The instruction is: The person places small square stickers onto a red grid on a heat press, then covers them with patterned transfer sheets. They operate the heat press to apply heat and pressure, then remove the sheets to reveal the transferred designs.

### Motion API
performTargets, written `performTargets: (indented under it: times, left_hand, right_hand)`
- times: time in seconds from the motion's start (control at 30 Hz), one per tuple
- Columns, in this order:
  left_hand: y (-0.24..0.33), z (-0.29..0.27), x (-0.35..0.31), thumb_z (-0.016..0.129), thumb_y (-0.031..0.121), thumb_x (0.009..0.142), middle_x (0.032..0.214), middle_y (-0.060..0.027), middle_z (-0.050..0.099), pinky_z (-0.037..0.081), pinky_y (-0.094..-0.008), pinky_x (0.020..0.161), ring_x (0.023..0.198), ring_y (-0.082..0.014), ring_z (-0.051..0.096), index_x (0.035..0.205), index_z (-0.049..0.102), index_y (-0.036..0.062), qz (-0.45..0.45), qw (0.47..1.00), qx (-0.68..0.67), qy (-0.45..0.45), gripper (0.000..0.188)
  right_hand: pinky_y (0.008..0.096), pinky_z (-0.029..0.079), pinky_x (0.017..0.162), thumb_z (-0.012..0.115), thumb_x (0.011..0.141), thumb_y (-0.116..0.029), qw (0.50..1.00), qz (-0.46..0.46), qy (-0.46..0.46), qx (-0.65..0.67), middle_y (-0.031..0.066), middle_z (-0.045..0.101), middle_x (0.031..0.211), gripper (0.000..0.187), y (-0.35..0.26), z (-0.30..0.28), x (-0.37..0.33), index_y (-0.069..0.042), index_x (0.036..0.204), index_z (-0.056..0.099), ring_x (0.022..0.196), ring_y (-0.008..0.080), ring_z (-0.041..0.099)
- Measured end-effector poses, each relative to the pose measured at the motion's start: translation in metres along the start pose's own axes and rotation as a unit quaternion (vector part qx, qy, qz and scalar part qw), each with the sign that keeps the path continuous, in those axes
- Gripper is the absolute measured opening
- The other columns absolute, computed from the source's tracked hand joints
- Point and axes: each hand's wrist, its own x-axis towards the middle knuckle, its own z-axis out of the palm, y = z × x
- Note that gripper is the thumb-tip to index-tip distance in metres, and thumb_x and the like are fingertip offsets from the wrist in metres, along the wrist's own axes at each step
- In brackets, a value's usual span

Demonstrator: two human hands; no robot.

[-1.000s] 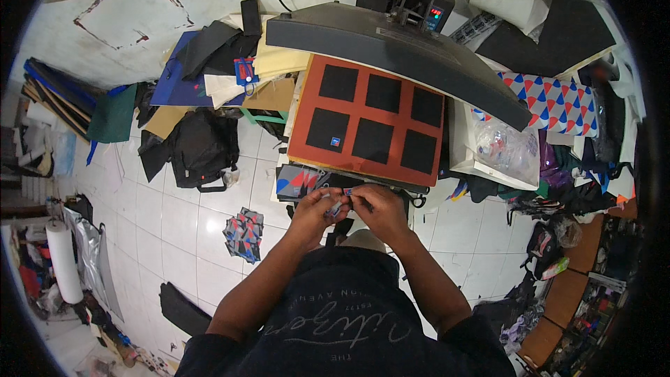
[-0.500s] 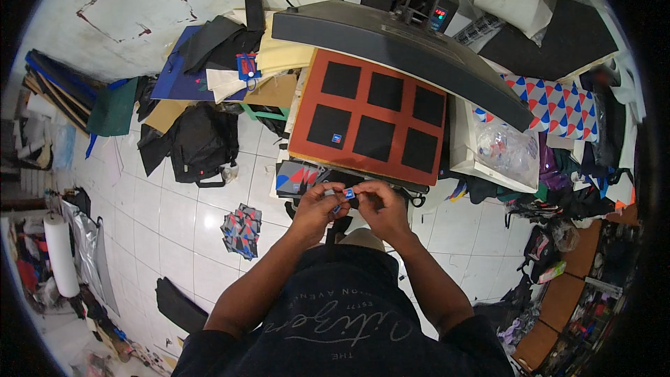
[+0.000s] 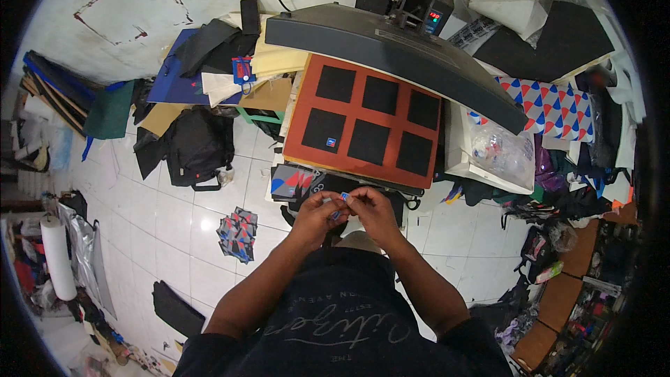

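Note:
A small blue square label is pinched between my two hands in front of the heat press. My left hand is closed and seems to hold more small blue-and-grey pieces against its palm. My right hand grips the label's other side with thumb and finger. Beyond them, several black fabric squares lie in two rows on the press's red-brown pad. On the near-left square sits one small blue label.
The raised dark upper plate of the heat press overhangs the pad's far side. Grey, red and blue printed pieces lie piled on the tiled floor. A black backpack rests left of the press; a white box with clear plastic stands right.
My hands have drawn closer together around the label, which is now more covered by my fingers. The whole view has shifted slightly. The squares on the pad stay as they were.

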Motion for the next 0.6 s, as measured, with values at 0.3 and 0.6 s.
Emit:
performTargets:
  times: [0.3, 0.6]
  left_hand:
    - [-0.019, -0.014, 0.004, 0.066, 0.006, 0.085, 0.098, -0.0091, 0.061, 0.053, -0.0305, 0.081, 0.092, -0.0196, 0.061, 0.103, 0.058, 0.0022, 0.019, 0.997, 0.07, -0.008, 0.021]
    - [-0.027, -0.053, 0.0, 0.07, 0.004, 0.082, 0.102, -0.01, 0.058, 0.053, -0.0306, 0.083, 0.099, -0.0199, 0.06, 0.101, 0.063, 0.0035, 0.044, 0.999, 0.028, 0.001, 0.021]
  right_hand:
    - [0.0322, 0.049, 0.069, 0.063, 0.088, -0.023, 0.9, -0.072, -0.032, -0.43, 0.0072, 0.066, 0.084, 0.016, -0.04, -0.071, 0.074, -0.008, 0.09, 0.064, 0.077, 0.0193, 0.064]
    - [0.0408, 0.05, 0.073, 0.065, 0.084, -0.021, 0.815, -0.076, -0.093, -0.568, 0.0087, 0.066, 0.085, 0.012, -0.031, -0.089, 0.133, -0.009, 0.085, 0.064, 0.083, 0.0268, 0.066]
